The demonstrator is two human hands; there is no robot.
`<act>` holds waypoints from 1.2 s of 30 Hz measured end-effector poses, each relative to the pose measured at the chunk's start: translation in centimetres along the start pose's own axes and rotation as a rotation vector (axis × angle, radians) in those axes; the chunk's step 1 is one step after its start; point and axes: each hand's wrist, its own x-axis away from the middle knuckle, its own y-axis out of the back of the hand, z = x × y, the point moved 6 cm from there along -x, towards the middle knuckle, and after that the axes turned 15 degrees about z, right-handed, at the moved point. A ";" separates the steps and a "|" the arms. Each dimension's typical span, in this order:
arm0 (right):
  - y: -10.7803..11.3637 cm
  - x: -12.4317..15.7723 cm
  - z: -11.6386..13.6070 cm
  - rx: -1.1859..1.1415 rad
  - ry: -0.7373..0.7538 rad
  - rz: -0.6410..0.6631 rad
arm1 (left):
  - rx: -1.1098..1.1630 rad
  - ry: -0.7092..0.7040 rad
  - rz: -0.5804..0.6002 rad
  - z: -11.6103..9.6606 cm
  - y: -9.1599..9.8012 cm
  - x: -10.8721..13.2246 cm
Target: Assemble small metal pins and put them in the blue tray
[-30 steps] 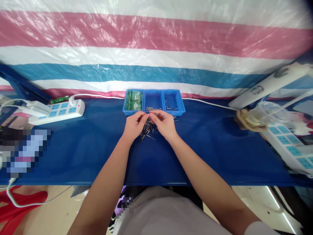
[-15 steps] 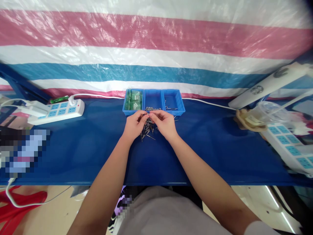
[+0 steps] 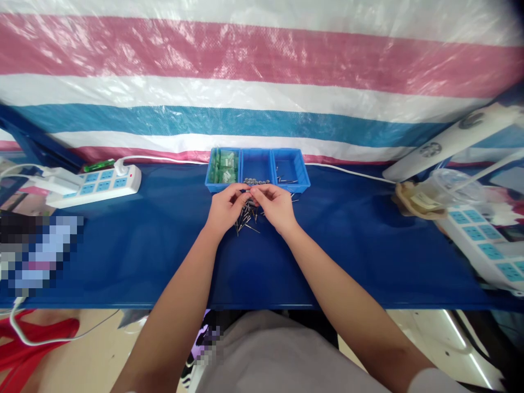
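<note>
My left hand [image 3: 224, 206] and right hand [image 3: 277, 207] met tip to tip; I couldn't tell whether they gripped anything. Metal pins [image 3: 246, 214] lay below on the table [image 3: 262, 273], long axes mixed, 1 slanting rightward toward me.

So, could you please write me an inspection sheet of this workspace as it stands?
Surface: blue table, in use.
Job's things: blue bins hold green packets at left, small metal pieces in the middle and a few thin rods at right; more rods lie in a loose pile before them.
Clutter: power strips at both sides; plastic cup at right.
Hands: left hand and right hand meet at the fingertips above the pile; anything pinched is too small to tell.
Cables: white cable along the back; another hangs at front left.
Surroundings: striped sheet behind.
</note>
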 end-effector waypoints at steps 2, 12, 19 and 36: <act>-0.1 0.0 0.1 0.003 0.009 0.008 | -0.007 0.019 0.014 0.2 0.0 0.0; -0.1 0.0 0.0 -0.012 0.007 -0.001 | 0.080 0.005 -0.006 0.0 0.2 0.1; 0.3 -0.1 -0.1 0.018 -0.024 -0.022 | 0.013 -0.014 0.011 0.3 -0.1 -0.1; 0.1 -0.1 -0.3 -0.004 -0.011 0.000 | 0.008 -0.009 0.014 0.3 -0.1 -0.1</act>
